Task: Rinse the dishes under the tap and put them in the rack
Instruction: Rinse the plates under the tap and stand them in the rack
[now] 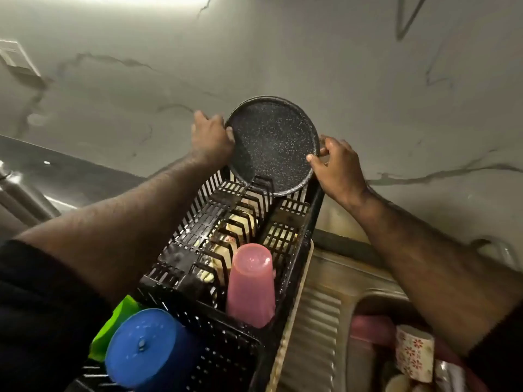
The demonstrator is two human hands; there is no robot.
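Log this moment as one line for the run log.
step: racking plate | left hand: grips black speckled plate edge | right hand: pinches opposite edge | plate: upright at far end of black rack | pink cup: inverted in rack

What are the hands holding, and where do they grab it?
Both hands hold the black plate by its rim: the left hand on its left edge, the right hand on its right edge. Its bottom edge sits in the rack.

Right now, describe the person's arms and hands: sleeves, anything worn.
Both forearms are bare and hairy. The left hand and right hand wear no gloves; no rings or watch show. A dark short sleeve covers the left upper arm; another dark sleeve edges the right.
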